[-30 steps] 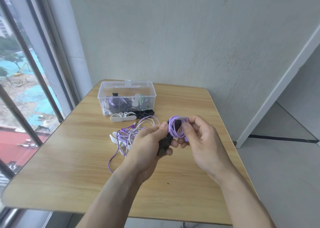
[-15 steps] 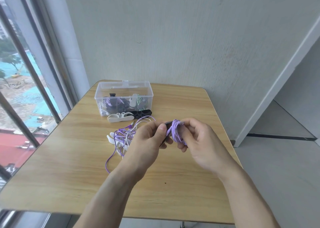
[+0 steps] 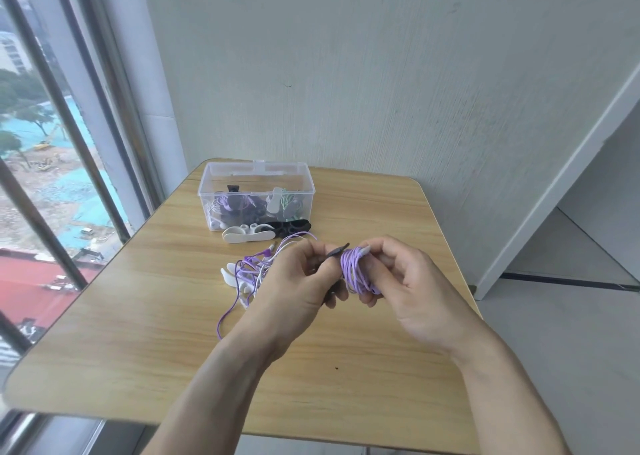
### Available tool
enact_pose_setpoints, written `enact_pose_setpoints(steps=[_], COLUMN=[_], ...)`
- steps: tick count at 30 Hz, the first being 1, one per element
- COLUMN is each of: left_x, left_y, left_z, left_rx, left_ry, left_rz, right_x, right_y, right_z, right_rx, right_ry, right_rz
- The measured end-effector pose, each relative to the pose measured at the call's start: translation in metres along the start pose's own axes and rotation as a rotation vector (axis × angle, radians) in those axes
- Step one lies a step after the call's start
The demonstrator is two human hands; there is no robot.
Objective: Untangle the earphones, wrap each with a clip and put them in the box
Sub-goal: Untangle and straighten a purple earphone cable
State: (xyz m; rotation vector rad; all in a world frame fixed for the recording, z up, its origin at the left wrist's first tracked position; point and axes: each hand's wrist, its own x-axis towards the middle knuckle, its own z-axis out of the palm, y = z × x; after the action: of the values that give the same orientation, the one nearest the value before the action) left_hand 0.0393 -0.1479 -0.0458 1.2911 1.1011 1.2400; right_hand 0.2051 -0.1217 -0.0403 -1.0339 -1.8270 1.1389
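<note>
A coiled purple earphone (image 3: 356, 271) hangs between my two hands above the middle of the table. My right hand (image 3: 408, 288) grips the coil from the right. My left hand (image 3: 301, 281) pinches a black clip (image 3: 337, 251) that runs along the coil's left side. A tangle of purple and white earphones (image 3: 252, 271) lies on the table just left of my left hand. The clear plastic box (image 3: 256, 195) stands open at the far side and holds several wrapped earphones.
A white clip (image 3: 247, 235) and a black clip (image 3: 292, 227) lie in front of the box. More white clips (image 3: 230, 276) sit under the tangle. The wooden table (image 3: 173, 333) stands between a window on the left and a wall behind.
The coil has turned from facing me to edge-on, and the black clip has swung up along its left side. Both hands stay together at the table's middle.
</note>
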Motion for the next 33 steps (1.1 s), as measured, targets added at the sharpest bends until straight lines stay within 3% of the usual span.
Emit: enact_pose_setpoints(steps=[7,11,15,17,20,26,33], left_x=[0.003,0.002,0.001,0.003,0.005,0.008,0.007], left_y=[-0.003,-0.004,-0.008,-0.012,-0.014,-0.020,-0.019], left_z=[-0.008,-0.002,0.010,0.012,0.013,0.017,0.012], left_rx=[-0.015,-0.099,0.118,0.116,0.075,0.099,0.123], left_ry=[-0.120,-0.155,-0.076,-0.017,0.052,0.190,0.090], left_rz=[-0.027,-0.068,0.022,0.051,0.091,0.192,0.327], right_x=[-0.004,-0.006,-0.006,-0.005,-0.001,0.002,0.010], right_y=[-0.008,-0.010,-0.012,-0.010,-0.006,-0.009,0.009], right_z=[-0.005,-0.003,0.006,0.008,0.009,0.012,0.026], right_rx=[-0.144,-0.367,-0.570,-0.583,-0.435,0.247,0.445], right_ry=[-0.113,-0.007,0.043,0.059,0.077,0.064,0.053], right_rz=[0.186,0.196,0.138,0.138,0.176,0.379,0.468])
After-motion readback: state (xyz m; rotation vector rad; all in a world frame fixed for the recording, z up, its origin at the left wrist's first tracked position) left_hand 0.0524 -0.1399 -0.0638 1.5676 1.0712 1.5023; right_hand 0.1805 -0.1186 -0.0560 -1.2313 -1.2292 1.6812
